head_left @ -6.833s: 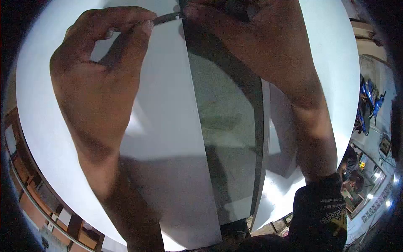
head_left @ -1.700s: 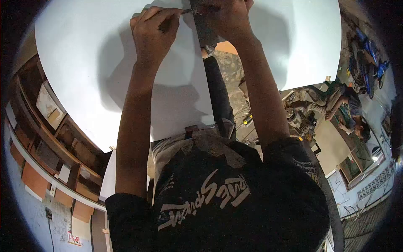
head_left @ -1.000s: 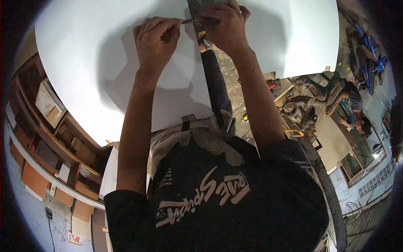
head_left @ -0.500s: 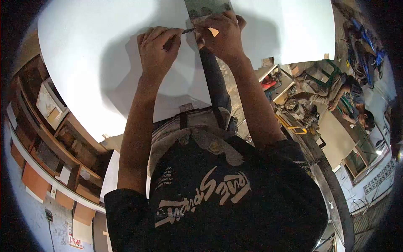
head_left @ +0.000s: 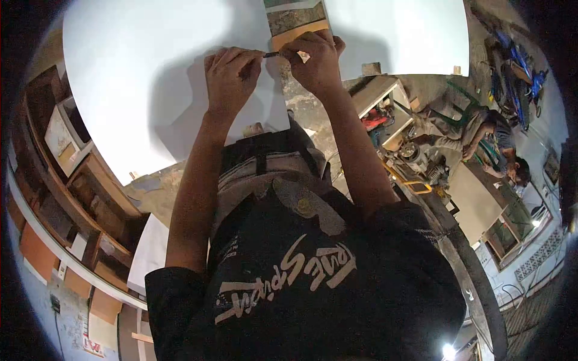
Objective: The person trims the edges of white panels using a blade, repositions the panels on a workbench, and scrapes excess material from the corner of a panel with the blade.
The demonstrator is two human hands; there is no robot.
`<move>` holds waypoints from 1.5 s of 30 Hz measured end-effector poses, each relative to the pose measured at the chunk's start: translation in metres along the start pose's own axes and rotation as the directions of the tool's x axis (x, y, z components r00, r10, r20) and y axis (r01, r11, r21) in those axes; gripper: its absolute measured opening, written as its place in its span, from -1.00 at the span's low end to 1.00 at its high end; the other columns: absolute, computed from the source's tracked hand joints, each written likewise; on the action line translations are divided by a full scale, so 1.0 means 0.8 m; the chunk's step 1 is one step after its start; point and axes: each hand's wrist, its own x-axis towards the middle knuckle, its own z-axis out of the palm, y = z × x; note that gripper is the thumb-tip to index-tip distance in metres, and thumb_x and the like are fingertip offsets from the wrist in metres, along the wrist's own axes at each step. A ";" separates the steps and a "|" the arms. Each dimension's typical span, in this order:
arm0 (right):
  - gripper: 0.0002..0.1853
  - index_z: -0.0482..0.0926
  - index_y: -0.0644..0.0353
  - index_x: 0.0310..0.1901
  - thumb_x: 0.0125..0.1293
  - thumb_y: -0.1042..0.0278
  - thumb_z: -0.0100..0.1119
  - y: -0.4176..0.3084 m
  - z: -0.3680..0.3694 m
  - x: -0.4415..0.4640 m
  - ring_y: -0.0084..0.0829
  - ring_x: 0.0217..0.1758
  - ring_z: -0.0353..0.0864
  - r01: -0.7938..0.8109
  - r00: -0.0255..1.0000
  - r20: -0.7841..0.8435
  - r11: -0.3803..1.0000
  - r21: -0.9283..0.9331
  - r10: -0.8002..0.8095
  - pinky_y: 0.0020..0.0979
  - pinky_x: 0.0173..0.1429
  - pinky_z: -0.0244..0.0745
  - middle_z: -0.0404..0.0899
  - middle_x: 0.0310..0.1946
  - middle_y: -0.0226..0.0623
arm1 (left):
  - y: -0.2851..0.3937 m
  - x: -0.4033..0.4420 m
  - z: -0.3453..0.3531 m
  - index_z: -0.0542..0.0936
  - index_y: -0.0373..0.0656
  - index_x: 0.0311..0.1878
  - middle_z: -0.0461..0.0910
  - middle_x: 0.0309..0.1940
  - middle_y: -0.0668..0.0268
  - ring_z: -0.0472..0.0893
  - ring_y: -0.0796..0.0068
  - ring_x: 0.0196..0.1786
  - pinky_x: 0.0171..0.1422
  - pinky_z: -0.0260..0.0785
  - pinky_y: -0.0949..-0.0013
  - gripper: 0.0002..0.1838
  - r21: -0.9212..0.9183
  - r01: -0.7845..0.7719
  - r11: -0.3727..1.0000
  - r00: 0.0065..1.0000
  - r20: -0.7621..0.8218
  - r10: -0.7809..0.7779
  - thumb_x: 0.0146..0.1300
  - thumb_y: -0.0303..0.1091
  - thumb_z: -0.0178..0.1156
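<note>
My left hand (head_left: 233, 78) is closed in a pinch on one end of a short, thin dark strip (head_left: 271, 55). At the strip's other end, the fingertips of my right hand (head_left: 315, 60) are pinched together. A small pale patch shows between the right fingers; what it is I cannot make out. Beneath the left hand lies a large white panel (head_left: 120, 90). A second white panel (head_left: 415, 39) is at the right, past a gap. An orange-brown board edge (head_left: 301, 33) spans that gap just beyond my right hand.
Wooden blocks (head_left: 371, 68) sit at the panels' near edges. On the left are open wooden cabinet frames (head_left: 78, 174). To the right stand a box with red items (head_left: 378, 119), a motor-like machine (head_left: 415, 153) and a person (head_left: 487, 138) bent over beside green legs (head_left: 460, 108).
The view has shifted, and my body is farther back from the panels. More of the gap and the orange-brown edge shows. Both hands keep their pinch around the dark strip.
</note>
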 end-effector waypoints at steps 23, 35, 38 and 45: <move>-0.91 0.76 0.06 -0.37 0.04 0.35 0.44 -0.015 -0.015 -0.139 -0.27 -0.15 0.63 0.017 1.000 -0.014 0.991 0.134 -0.015 -0.09 0.07 0.24 0.70 -0.35 -0.40 | 0.058 -0.137 0.006 0.74 -0.08 -0.25 0.65 -0.33 0.40 0.61 0.36 -0.20 -0.02 0.29 0.22 -0.82 -0.056 -0.086 0.995 0.994 -0.069 0.082 0.02 -0.45 0.45; -0.86 0.76 0.12 -0.35 -0.01 0.41 0.47 -0.032 -0.019 -0.194 -0.29 -0.28 0.72 -0.043 0.999 -0.008 0.998 0.051 0.043 -0.28 -0.17 0.54 0.74 -0.37 -0.29 | 0.066 -0.167 -0.003 0.74 -0.06 -0.19 0.67 -0.27 0.41 0.59 0.33 -0.10 0.09 0.25 0.24 -0.82 -0.057 -0.070 0.996 0.997 0.023 0.071 0.09 -0.40 0.41; -0.87 0.75 0.17 -0.30 0.07 0.42 0.43 -0.025 -0.007 -0.226 -0.35 -0.28 0.74 -0.235 0.972 0.070 0.928 0.290 0.224 -0.34 -0.16 0.58 0.76 -0.34 -0.23 | 0.072 -0.170 -0.020 0.75 -0.06 -0.14 0.67 -0.24 0.39 0.58 0.32 -0.10 0.12 0.26 0.25 -0.79 0.028 -0.167 0.985 0.985 -0.024 0.168 0.11 -0.39 0.40; -0.98 0.72 0.27 -0.29 0.29 0.54 0.33 -0.159 -0.228 -0.280 -0.58 -0.26 0.61 -0.260 0.825 -0.152 0.604 0.754 0.545 -0.44 -0.13 0.49 0.71 -0.36 -0.34 | 0.262 -0.153 -0.103 0.47 -0.31 0.30 0.56 0.10 0.16 0.55 0.32 0.14 0.31 0.39 0.19 -0.40 -0.826 0.285 0.487 0.956 0.210 -0.204 0.29 -0.21 0.38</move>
